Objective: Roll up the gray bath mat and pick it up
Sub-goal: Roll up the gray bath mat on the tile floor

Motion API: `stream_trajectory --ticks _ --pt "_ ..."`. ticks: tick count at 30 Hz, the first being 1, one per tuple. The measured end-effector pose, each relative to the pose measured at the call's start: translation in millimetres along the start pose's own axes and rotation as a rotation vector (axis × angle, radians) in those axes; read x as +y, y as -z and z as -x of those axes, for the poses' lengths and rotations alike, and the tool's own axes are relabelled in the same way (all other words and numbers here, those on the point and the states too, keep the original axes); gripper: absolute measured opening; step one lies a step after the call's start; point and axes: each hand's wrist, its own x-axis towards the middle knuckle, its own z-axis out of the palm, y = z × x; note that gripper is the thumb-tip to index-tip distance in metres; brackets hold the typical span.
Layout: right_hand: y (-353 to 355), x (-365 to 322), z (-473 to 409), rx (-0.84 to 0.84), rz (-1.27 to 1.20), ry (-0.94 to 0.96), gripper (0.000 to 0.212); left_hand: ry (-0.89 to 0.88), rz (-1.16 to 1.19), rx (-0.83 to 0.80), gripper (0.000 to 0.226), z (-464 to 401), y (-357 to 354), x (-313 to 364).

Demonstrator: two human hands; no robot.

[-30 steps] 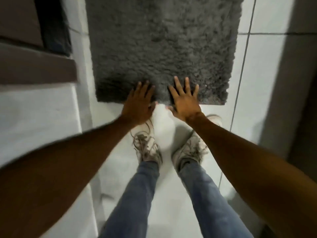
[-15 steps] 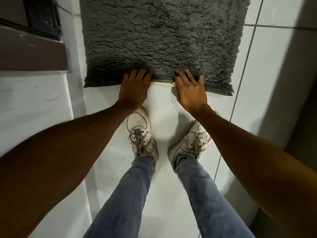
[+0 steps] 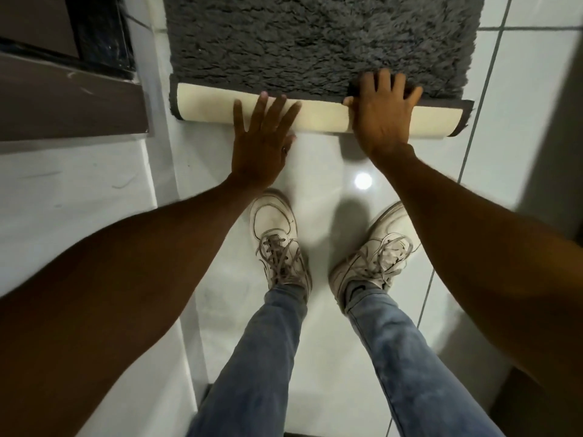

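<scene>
The gray shaggy bath mat (image 3: 315, 42) lies on the white tiled floor ahead of my feet. Its near edge is turned over into a low roll (image 3: 205, 99) that shows the cream backing across the mat's full width. My left hand (image 3: 262, 140) is flat with fingers spread, fingertips on the roll's near side left of centre. My right hand (image 3: 381, 115) lies palm-down over the roll toward its right end, its spread fingers reaching onto the gray pile.
A dark wooden frame (image 3: 63, 99) and a white ledge (image 3: 79, 184) border the mat on the left. A gray wall (image 3: 561, 121) stands to the right. My white sneakers (image 3: 277, 241) (image 3: 375, 257) stand on the glossy tiles just behind the roll.
The mat's near edge was lifted and turned over away from me, so the cream underside now shows as a roll. Both hands moved forward with it, from gripping the edge to resting spread on it.
</scene>
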Motion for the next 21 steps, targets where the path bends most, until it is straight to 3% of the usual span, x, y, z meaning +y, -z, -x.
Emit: stream_trajectory --ticks 3,6,9,13,17,21 --pt "0.0 2.8 12.0 0.095 -0.022 0.108 0.054 0.036 -0.008 0.016 0.05 -17.1 3.2 4.3" --pt "-4.2 14.7 29.0 0.085 0.047 0.249 0.06 0.043 -0.024 -0.032 0.051 -21.4 3.3 -1.7" --pt "-6.3 24.7 37.5 0.066 0.114 0.243 0.052 0.061 -0.057 -0.07 0.056 -17.7 3.0 -9.5" --pt "-1.3 30.5 40.0 -0.011 0.08 0.28 0.047 0.052 -0.078 -0.078 0.06 -20.1 9.0 -14.7" --pt "8.1 46.3 34.5 -0.163 0.016 0.322 0.055 -0.043 0.075 -0.171 0.071 -28.5 18.4 -18.5" --pt "14.6 50.2 12.6 -0.163 0.022 0.28 0.063 0.092 0.04 0.007 0.058 -30.2 20.4 2.6"
